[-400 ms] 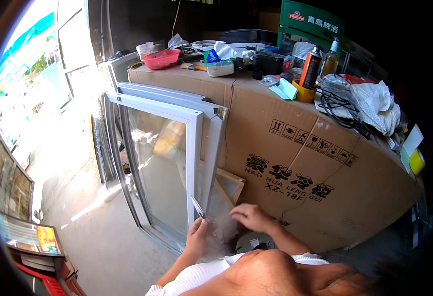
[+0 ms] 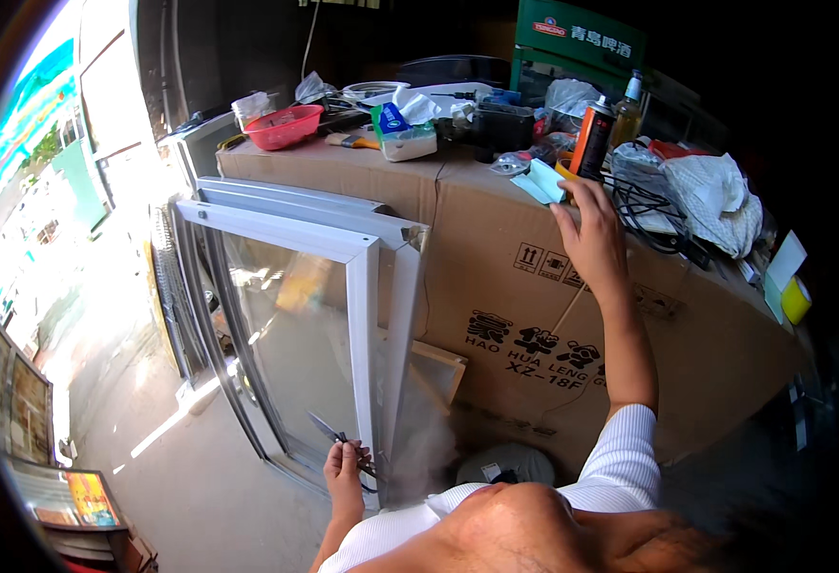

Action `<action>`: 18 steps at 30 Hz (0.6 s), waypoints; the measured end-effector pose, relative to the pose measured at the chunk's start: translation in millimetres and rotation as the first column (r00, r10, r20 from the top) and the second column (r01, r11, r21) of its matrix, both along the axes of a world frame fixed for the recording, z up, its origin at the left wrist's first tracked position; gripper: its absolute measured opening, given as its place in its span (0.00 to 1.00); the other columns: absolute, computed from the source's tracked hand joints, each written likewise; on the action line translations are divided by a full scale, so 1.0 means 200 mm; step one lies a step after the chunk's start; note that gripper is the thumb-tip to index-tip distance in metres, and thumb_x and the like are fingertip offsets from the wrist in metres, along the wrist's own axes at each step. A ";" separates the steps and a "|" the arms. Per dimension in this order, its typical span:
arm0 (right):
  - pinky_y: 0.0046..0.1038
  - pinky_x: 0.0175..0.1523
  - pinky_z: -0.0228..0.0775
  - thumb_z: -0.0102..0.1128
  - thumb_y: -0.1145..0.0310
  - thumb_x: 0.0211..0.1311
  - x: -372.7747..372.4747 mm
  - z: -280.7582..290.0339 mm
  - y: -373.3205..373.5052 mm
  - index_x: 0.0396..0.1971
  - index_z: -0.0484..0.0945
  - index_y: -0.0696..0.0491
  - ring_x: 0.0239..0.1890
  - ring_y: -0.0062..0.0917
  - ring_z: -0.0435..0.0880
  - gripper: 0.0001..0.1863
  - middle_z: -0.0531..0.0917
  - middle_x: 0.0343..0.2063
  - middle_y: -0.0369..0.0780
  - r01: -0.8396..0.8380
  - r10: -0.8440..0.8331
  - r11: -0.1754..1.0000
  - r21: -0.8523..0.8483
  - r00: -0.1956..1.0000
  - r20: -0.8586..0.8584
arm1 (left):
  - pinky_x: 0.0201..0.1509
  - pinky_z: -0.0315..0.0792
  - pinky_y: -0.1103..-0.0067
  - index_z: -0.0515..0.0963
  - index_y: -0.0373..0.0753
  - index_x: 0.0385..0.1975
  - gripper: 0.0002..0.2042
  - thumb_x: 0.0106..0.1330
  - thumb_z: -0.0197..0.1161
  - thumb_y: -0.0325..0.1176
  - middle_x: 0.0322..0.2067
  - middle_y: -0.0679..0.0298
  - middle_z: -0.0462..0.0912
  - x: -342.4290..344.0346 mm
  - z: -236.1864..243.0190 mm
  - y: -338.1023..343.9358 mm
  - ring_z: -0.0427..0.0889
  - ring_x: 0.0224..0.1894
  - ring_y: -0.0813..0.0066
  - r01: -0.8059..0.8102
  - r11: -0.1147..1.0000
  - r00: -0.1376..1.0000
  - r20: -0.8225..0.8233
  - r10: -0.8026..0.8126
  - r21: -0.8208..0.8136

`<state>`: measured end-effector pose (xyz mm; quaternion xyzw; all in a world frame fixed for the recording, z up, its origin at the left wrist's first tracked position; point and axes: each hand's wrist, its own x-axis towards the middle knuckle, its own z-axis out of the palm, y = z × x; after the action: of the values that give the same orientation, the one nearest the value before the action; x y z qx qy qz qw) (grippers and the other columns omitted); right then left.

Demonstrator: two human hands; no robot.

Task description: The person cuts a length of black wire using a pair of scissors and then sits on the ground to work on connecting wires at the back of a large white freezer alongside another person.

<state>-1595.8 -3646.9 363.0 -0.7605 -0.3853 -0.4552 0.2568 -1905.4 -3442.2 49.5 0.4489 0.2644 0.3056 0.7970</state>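
The largest thing is the cardboard box [image 2: 496, 258], brown, matt and flat-sided, whose top serves as the surface [image 2: 457, 170] for many small things. Because this top is crowded, a reach onto it is probably best made slowly, from the front edge. Beside the box stand the window frames [image 2: 363, 306], with straight, pale, smooth bars and clear flat glass [image 2: 286, 334].

The right hand [image 2: 591, 234] is raised to the edge of the surface. Its fingers are curved and partly spread from the thumb, at the side of the folded sheet [image 2: 541, 181]; whether they already pinch it, one cannot tell. The left hand [image 2: 343, 473] is low, before the nearest frame, its fingers closed around what seem to be scissors [image 2: 324, 430]. Their blade is slim and pointed, tilted up to the left, so it seems wise to keep the tip away from the glass.

Near the right hand stands the orange-and-black can [image 2: 592, 138], a smooth upright cylinder, which a careless knuckle could knock over. The folded sheet, pale blue, lies at the surface's front edge. It looks thin and creased, so a light pinch should suit it better than a full grasp.
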 end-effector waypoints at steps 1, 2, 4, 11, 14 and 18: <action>0.36 0.44 0.71 0.60 0.67 0.56 0.07 0.05 0.00 0.41 0.73 0.55 0.42 0.40 0.78 0.14 0.77 0.40 0.44 0.085 -0.087 0.996 -0.032 0.993 -0.078 | 0.36 0.71 0.81 0.74 0.36 0.34 0.11 0.69 0.52 0.37 0.27 0.66 0.77 0.01 0.01 0.03 0.76 0.31 0.80 0.000 1.000 1.000 0.007 0.000 -0.012; 0.36 0.44 0.71 0.61 0.65 0.55 0.13 0.10 0.02 0.41 0.73 0.55 0.42 0.40 0.78 0.16 0.77 0.40 0.44 0.167 -0.178 0.981 -0.100 0.977 -0.115 | 0.35 0.71 0.81 0.74 0.36 0.34 0.11 0.69 0.52 0.38 0.27 0.66 0.76 0.02 0.03 0.07 0.75 0.31 0.80 -0.013 1.000 1.000 0.009 0.014 -0.022; 0.36 0.43 0.72 0.62 0.61 0.54 0.21 0.19 0.06 0.43 0.73 0.53 0.42 0.40 0.79 0.19 0.78 0.40 0.43 0.315 -0.358 0.920 -0.236 0.918 -0.171 | 0.35 0.70 0.82 0.73 0.37 0.33 0.10 0.69 0.53 0.38 0.30 0.66 0.76 0.04 0.03 0.14 0.76 0.33 0.79 -0.006 1.000 1.000 0.002 0.006 -0.011; 0.37 0.49 0.68 0.67 0.61 0.46 0.34 0.23 0.17 0.47 0.72 0.47 0.46 0.35 0.78 0.25 0.78 0.41 0.40 0.318 -0.378 0.846 -0.427 0.924 -0.062 | 0.35 0.69 0.82 0.73 0.37 0.33 0.10 0.69 0.53 0.38 0.31 0.67 0.76 0.09 0.06 0.35 0.76 0.34 0.80 0.038 0.999 0.999 0.012 -0.038 0.004; 0.39 0.57 0.57 0.66 0.64 0.46 0.47 0.17 0.24 0.46 0.75 0.45 0.49 0.31 0.74 0.23 0.77 0.43 0.39 0.230 -0.185 0.870 -0.435 0.972 0.144 | 0.34 0.69 0.82 0.73 0.37 0.33 0.10 0.69 0.53 0.38 0.30 0.67 0.76 0.12 0.05 0.39 0.76 0.34 0.80 0.097 0.995 0.995 0.015 -0.096 -0.007; 0.38 0.55 0.51 0.63 0.66 0.48 0.60 0.18 0.31 0.39 0.79 0.44 0.47 0.28 0.73 0.14 0.79 0.38 0.35 0.291 -0.298 0.780 -0.554 0.951 0.080 | 0.33 0.69 0.82 0.73 0.36 0.33 0.10 0.69 0.52 0.38 0.29 0.67 0.75 0.19 0.04 0.41 0.75 0.34 0.80 0.167 0.985 0.986 0.015 -0.167 -0.031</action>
<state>-1475.6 -3584.0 398.5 -0.8554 -0.3765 -0.3522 -0.0491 -1867.5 -3360.9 58.1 0.4546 0.2261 0.2361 0.8286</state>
